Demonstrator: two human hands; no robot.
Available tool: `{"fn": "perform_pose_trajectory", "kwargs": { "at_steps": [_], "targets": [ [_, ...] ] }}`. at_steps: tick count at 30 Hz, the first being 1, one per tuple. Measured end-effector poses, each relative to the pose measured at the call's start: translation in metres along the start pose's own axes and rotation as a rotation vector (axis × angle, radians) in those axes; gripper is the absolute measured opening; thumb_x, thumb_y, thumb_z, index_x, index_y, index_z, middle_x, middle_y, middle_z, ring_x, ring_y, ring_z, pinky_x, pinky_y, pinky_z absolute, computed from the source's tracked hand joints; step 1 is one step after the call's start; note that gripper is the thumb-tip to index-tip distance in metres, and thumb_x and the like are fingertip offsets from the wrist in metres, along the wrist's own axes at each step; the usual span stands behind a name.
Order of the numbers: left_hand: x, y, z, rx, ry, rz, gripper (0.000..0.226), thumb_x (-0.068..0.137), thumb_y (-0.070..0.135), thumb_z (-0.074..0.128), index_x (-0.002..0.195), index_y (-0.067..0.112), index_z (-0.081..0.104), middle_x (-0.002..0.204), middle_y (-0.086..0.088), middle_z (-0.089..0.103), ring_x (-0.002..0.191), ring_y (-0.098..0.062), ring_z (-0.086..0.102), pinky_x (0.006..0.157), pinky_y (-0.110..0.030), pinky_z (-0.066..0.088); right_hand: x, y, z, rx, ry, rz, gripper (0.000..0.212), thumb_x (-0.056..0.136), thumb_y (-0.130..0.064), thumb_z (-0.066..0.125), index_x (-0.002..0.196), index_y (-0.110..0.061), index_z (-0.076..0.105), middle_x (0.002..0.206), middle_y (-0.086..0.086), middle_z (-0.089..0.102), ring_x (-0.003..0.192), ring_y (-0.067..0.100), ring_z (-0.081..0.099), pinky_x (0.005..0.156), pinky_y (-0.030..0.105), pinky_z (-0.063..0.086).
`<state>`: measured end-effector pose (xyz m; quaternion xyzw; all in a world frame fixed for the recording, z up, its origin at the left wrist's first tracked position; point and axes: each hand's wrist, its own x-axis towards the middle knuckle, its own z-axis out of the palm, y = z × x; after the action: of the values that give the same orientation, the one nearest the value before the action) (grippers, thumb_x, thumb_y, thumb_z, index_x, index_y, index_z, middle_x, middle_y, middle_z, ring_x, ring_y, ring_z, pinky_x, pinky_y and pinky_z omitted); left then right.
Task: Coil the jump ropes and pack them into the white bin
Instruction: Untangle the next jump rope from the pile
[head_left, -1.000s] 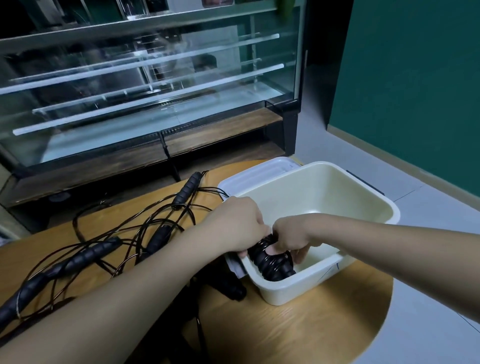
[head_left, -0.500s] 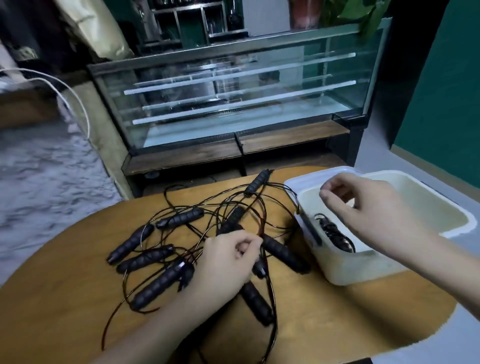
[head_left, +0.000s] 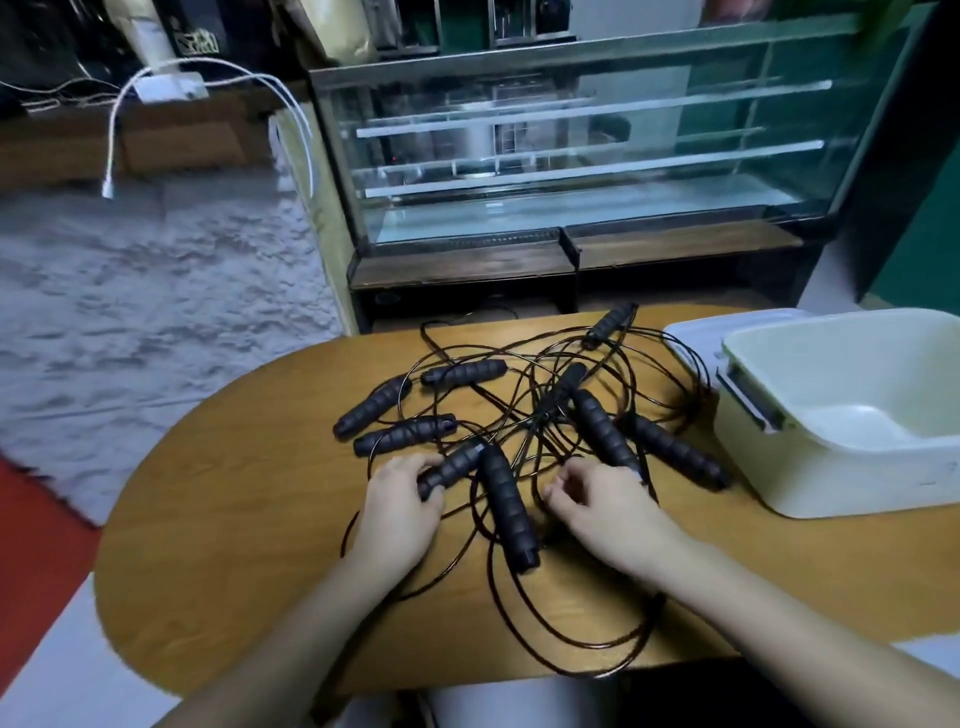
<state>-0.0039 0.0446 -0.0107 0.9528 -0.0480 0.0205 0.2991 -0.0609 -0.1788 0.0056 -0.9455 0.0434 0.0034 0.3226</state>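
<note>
Ropes (head_left: 540, 415) lie tangled on the table (head_left: 234, 519), left of the bin (head_left: 852, 467), their black handles scattered among the thin cords. Left hand (head_left: 402, 501) grips one handle (head_left: 451, 467) at the tangle's near edge. Right hand (head_left: 602, 501), just beside it and nearer the bin, has its fingers curled over the cords; whether it pinches one, I cannot tell.
</note>
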Motion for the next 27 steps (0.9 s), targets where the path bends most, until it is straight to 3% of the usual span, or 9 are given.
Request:
{"fn": "perform_pose_trajectory", "kwargs": {
  "at_steps": [3,7,11,15,19,23,27],
  "targets": [
    [0.013,-0.008,0.013,-0.008,0.0,-0.015,0.043,0.09,0.022,0.072,0.132,0.026,0.062,0.131,0.004,0.062,0.127,-0.019,0.053,0.114,-0.039,0.038,0.01,-0.01,0.033,-0.041,-0.005,0.035,0.028,0.094,-0.054,0.052,0.092,-0.026,0.056,0.091,-0.006,0.065,0.086,0.015,0.063,0.079,0.037,0.056],
    [0.023,-0.011,0.024,0.101,-0.086,-0.061,0.051,0.091,0.032,0.071,0.139,0.034,0.052,0.135,0.006,0.057,0.131,-0.021,0.049,0.113,-0.045,0.035,0.021,-0.019,0.059,-0.071,0.002,0.098,0.04,0.088,-0.063,0.054,0.096,-0.023,0.052,0.097,0.001,0.066,0.092,0.026,0.066,0.081,0.04,0.057],
    [0.028,-0.016,0.024,0.076,-0.102,-0.074,0.046,0.097,0.028,0.064,0.14,0.034,0.049,0.136,0.004,0.058,0.13,-0.022,0.049,0.111,-0.044,0.033,0.024,-0.025,0.06,-0.049,-0.017,0.112,0.032,0.085,-0.052,0.062,0.092,-0.023,0.053,0.088,-0.003,0.065,0.083,0.021,0.066,0.076,0.036,0.057],
    [0.021,-0.017,0.01,0.0,-0.056,-0.054,0.039,0.102,0.03,0.055,0.141,0.029,0.051,0.132,0.003,0.061,0.128,-0.021,0.053,0.11,-0.041,0.037,0.015,-0.027,0.041,0.175,0.122,0.051,0.02,0.085,-0.044,0.065,0.086,-0.026,0.056,0.077,-0.005,0.065,0.073,0.007,0.062,0.066,0.026,0.051],
    [-0.007,0.0,-0.013,-0.163,-0.054,-0.023,0.036,0.107,0.037,0.042,0.141,0.029,0.052,0.122,0.005,0.065,0.109,-0.012,0.057,0.089,-0.026,0.04,-0.005,-0.038,0.009,0.346,0.285,-0.014,0.016,0.085,-0.038,0.07,0.087,-0.025,0.06,0.074,-0.005,0.067,0.07,0.0,0.061,0.059,0.01,0.041],
    [-0.018,0.02,-0.023,-0.227,-0.076,-0.009,0.037,0.108,0.043,0.038,0.137,0.029,0.056,0.114,0.01,0.067,0.093,0.004,0.056,0.077,-0.021,0.041,-0.015,-0.043,-0.02,0.457,0.34,0.023,0.017,0.088,-0.039,0.068,0.089,-0.024,0.063,0.073,-0.004,0.067,0.063,-0.006,0.059,0.052,0.011,0.04],
    [-0.016,0.021,-0.019,-0.12,-0.143,-0.041,0.036,0.104,0.043,0.05,0.138,0.033,0.052,0.122,0.005,0.062,0.115,-0.015,0.056,0.095,-0.033,0.046,-0.026,-0.037,-0.033,0.536,0.317,0.051,0.021,0.091,-0.037,0.067,0.088,-0.016,0.063,0.069,-0.002,0.067,0.05,-0.003,0.058,0.045,0.007,0.039]
  ]
}}
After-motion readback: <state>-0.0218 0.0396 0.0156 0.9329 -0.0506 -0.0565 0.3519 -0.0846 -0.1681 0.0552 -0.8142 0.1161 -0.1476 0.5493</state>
